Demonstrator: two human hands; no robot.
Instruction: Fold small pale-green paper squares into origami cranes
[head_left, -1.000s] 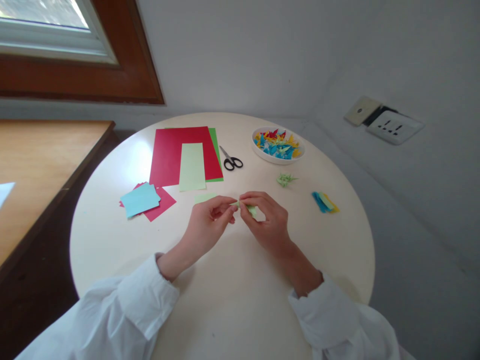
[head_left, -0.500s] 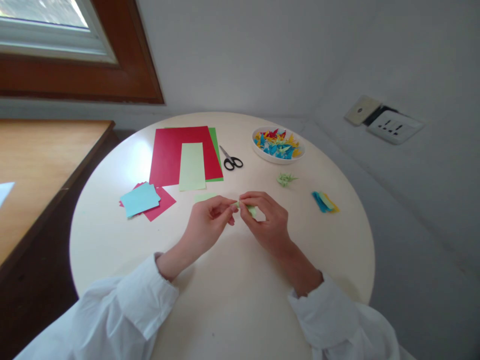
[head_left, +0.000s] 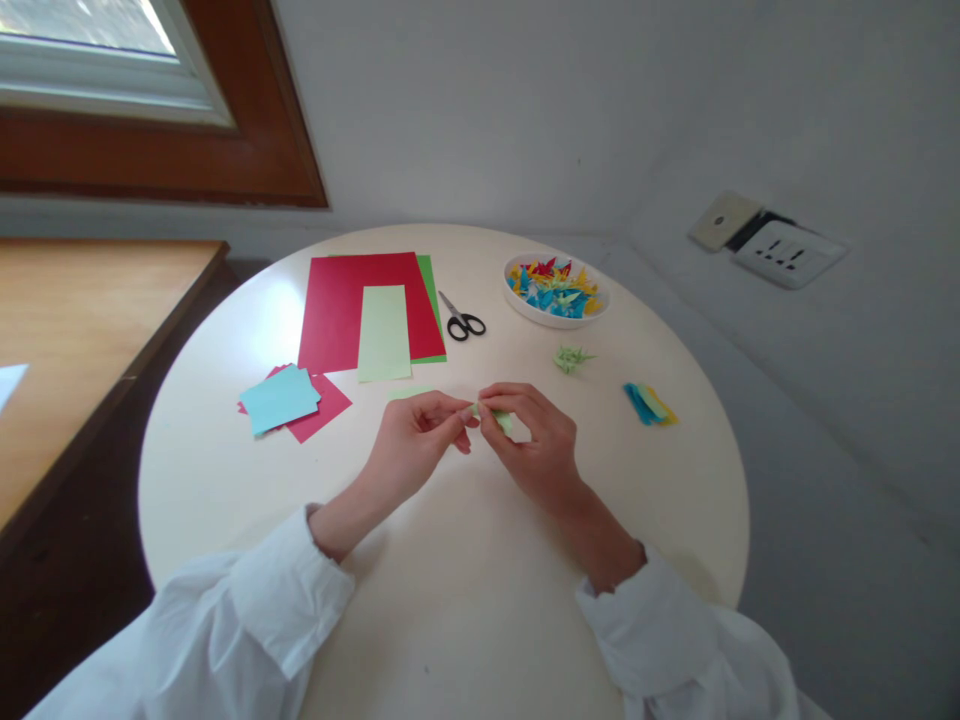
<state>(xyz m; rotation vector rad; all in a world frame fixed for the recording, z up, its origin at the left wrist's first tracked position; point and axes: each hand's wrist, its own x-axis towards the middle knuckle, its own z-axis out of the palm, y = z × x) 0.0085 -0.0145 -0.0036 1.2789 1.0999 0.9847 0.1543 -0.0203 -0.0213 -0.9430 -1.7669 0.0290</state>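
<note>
White sleeves [head_left: 292, 605] nearest, toward near edge of round white desk [head_left: 457, 560]. Left hand [head_left: 409, 440]: thumb and fingertips pinched together on left end of pale green paper piece [head_left: 505, 422]. Right hand [head_left: 536, 435]: clamped on same piece, fingertips just beside those of left. Piece thus between both hands, around middle of desk, partly hidden; fold shape too small to tell. Just behind left hand, mostly covered, light green slip [head_left: 409, 393]. Toward left edge, light blue card [head_left: 280, 400] on top of pink cards [head_left: 331, 400]. Toward right edge, small stack of blue and yellow paper [head_left: 641, 404]. Farther in, spiky green clump [head_left: 572, 360]. Toward far edge, left part: pale green strip [head_left: 385, 335] on red sheet [head_left: 330, 310], near end overhanging; green sheet [head_left: 430, 300] underneath. Just right, dark-handled scissors [head_left: 460, 317], tip toward far edge. By far right edge, white dish [head_left: 555, 321] full of multicoloured folded paper [head_left: 555, 292].
</note>
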